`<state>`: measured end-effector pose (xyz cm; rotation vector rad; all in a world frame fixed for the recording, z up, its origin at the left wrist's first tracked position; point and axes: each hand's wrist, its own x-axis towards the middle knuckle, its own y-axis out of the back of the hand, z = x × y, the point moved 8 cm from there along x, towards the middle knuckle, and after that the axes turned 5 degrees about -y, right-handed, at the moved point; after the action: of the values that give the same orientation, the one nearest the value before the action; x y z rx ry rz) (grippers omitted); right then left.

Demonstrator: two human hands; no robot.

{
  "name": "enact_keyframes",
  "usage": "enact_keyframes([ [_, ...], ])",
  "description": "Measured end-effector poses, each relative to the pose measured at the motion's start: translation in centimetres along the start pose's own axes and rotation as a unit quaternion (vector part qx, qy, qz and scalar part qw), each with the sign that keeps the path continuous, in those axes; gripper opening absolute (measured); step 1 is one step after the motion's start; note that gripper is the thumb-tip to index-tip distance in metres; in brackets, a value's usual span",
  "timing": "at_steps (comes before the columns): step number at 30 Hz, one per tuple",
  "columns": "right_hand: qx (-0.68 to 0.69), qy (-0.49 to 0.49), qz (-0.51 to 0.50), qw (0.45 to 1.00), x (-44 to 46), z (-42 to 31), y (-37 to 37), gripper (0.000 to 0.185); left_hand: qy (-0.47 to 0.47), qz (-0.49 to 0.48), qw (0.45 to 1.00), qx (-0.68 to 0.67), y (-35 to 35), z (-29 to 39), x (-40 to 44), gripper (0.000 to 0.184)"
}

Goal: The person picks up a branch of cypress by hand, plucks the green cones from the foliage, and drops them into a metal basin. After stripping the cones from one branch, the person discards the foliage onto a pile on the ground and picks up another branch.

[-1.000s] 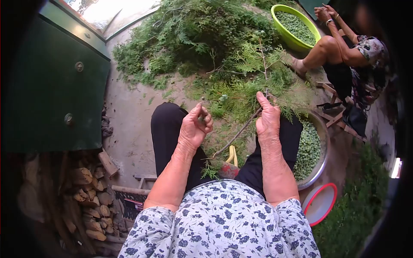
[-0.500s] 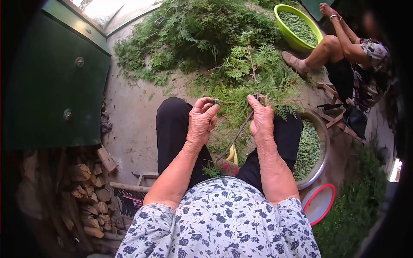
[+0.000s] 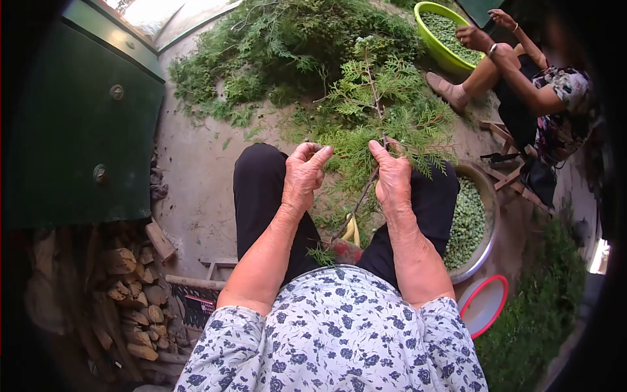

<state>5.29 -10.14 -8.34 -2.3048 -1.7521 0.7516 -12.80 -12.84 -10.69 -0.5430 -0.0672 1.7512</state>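
My right hand (image 3: 394,173) is closed around the woody stem of a leafy evergreen branch (image 3: 375,95). The flat green sprays of that branch fan out beyond my fingers, and its bare stem runs down between my knees. Just left of the foliage, my left hand (image 3: 304,173) has its thumb pressed against its curled fingers. Whatever may lie in that pinch is hidden. Beside my right knee stands a wide metal basin (image 3: 493,238) holding a heap of small green cones (image 3: 465,222).
Cut evergreen branches (image 3: 287,52) are piled ahead. Another person (image 3: 545,98) sits at the right by a lime-green tub (image 3: 450,63) of green cones. A red-rimmed bowl (image 3: 480,310) lies near my right elbow. Firewood (image 3: 134,300) and a green cabinet (image 3: 85,130) line the left.
The green cone that showed at my left fingertips is no longer visible. My right hand and the branch have shifted slightly left. The other person's hands have moved down and apart near the tub.
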Motion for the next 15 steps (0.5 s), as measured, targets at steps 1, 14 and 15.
enact_keyframes([
  [1, 0.003, 0.002, 0.001, 1.000, 0.0, -0.1, 0.0, 0.022, -0.001, -0.002, 1.000, 0.021, 0.0, -0.1, 0.1, 0.016],
  [14, 0.036, -0.024, 0.017, 0.999, -0.1, 0.9, 0.6, 0.026, 0.106, 0.045, 0.963, -0.243, 0.9, -2.7, -0.2, 0.011],
  [15, 0.034, -0.025, 0.021, 0.999, 0.0, 1.1, 0.8, 0.026, 0.115, 0.036, 0.960, -0.252, 0.7, -2.9, -0.2, 0.010],
])
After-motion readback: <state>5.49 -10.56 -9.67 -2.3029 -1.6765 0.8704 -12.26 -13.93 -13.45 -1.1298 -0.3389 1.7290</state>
